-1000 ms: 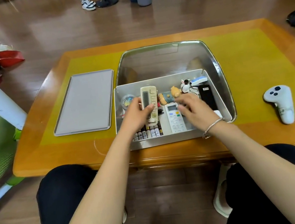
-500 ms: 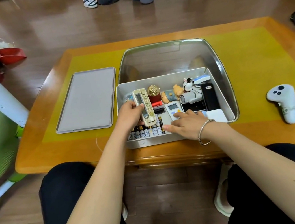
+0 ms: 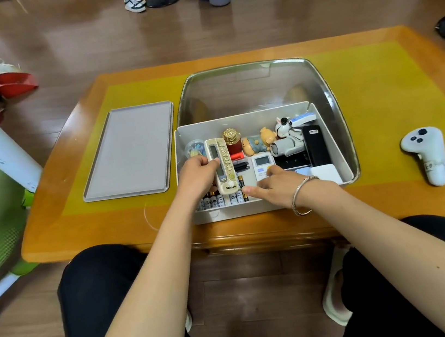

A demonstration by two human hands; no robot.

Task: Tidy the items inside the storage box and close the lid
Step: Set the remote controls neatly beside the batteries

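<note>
Storage box (image 3: 336, 149), white, open-topped, standing on the tabletop (image 3: 378, 106) at its near edge, inside a clear hinged cover tilted back behind it. Lid (image 3: 129, 151), grey, flat, lying on the tabletop just left of the box, apart from it. Left hand (image 3: 198, 176): grip closed round a cream remote (image 3: 222, 165), thumb on its face, the remote held lengthwise above the left part of the box, its lower end over the batteries. Batteries (image 3: 222, 199): a row along the box's near wall, left half. Right hand (image 3: 275, 186): grip loose and holding nothing, fingers stretched flat across the lower end of a small white remote (image 3: 262, 164) lying in the middle of the box; a bangle (image 3: 300, 194) on its wrist. Further contents of the box, toward its far wall: a red jar with gold cap (image 3: 231, 138), a bear figure (image 3: 259, 141), a black-and-white figure (image 3: 284, 125); along its right wall, a black remote (image 3: 316, 145) and a white block (image 3: 326, 173). White controller (image 3: 428, 153) on the tabletop, well to the right of the box.
</note>
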